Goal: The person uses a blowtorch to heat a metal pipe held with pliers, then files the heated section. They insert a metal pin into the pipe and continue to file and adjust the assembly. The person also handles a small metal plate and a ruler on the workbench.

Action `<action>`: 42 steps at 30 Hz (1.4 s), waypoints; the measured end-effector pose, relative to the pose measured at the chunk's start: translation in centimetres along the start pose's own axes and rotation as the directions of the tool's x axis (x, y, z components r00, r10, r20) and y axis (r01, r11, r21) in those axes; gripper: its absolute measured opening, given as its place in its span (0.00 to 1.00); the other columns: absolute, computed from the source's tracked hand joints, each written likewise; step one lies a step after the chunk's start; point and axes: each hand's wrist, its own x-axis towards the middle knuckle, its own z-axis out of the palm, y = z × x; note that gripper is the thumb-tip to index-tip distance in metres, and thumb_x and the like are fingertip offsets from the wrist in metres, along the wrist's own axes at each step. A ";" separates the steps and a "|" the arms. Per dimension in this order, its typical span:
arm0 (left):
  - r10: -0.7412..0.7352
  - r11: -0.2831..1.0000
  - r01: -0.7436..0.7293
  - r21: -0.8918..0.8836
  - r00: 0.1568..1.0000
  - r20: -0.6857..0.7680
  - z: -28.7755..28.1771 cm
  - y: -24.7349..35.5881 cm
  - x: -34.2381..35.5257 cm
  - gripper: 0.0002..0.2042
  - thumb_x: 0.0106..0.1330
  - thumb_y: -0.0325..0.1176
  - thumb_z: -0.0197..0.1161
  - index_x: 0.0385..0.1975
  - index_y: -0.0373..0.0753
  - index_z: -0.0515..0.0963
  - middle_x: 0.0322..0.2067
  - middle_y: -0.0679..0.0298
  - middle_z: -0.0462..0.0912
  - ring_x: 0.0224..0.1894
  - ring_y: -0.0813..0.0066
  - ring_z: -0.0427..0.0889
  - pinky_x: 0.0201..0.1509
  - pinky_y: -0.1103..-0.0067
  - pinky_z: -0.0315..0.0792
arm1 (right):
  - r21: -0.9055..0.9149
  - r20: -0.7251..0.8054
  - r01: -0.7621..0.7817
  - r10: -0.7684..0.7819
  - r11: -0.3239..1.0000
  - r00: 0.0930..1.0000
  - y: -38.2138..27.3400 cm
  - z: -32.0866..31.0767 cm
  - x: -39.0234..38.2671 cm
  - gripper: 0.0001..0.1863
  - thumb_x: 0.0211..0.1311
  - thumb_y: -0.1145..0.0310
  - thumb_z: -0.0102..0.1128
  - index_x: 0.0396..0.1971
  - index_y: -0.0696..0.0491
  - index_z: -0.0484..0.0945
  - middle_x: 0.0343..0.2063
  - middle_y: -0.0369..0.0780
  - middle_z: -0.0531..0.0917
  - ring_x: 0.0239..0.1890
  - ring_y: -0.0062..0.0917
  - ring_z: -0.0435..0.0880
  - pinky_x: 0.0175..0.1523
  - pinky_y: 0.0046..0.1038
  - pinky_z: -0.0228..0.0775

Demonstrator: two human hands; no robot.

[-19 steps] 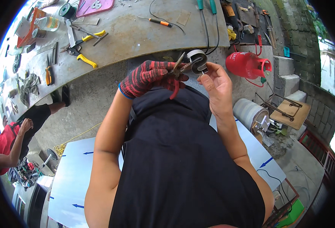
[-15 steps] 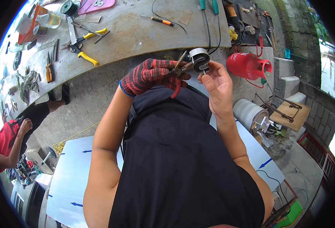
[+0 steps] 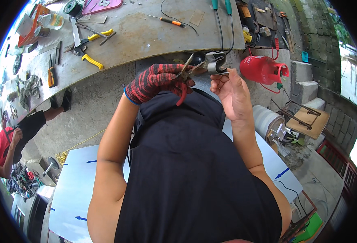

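Gripping red-handled pliers (image 3: 185, 77) in the gloved left hand (image 3: 156, 81), the person worked their tips against a small grey metal cylinder (image 3: 215, 63). The bare right hand (image 3: 231, 87) pinched that part in closed fingers, in front of the chest above the workbench (image 3: 146, 36). The step looked like bending or pulling at its edge; next would call for a steady squeeze.

Both arms reach up in front of the chest, bent at the elbows, with the hands close together. The left hand (image 3: 156, 81) wears a red and black glove and is curled shut in a grip. The right hand (image 3: 229, 91) is bare, palm facing the body, with its fingers (image 3: 219, 77) bent and pinched at the top.
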 end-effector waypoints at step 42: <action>0.622 0.683 -0.236 0.691 0.685 -0.380 -2.8 1.8 5.3 0.32 0.66 0.40 0.67 0.69 0.41 0.64 0.58 0.54 0.77 0.56 0.65 0.78 0.61 0.72 0.71 | -0.259 -0.040 0.348 -0.370 0.901 0.928 1.0 2.6 0.8 0.27 0.56 0.71 0.76 0.52 0.61 0.71 0.41 0.37 0.79 0.38 0.16 0.76 0.47 0.22 0.71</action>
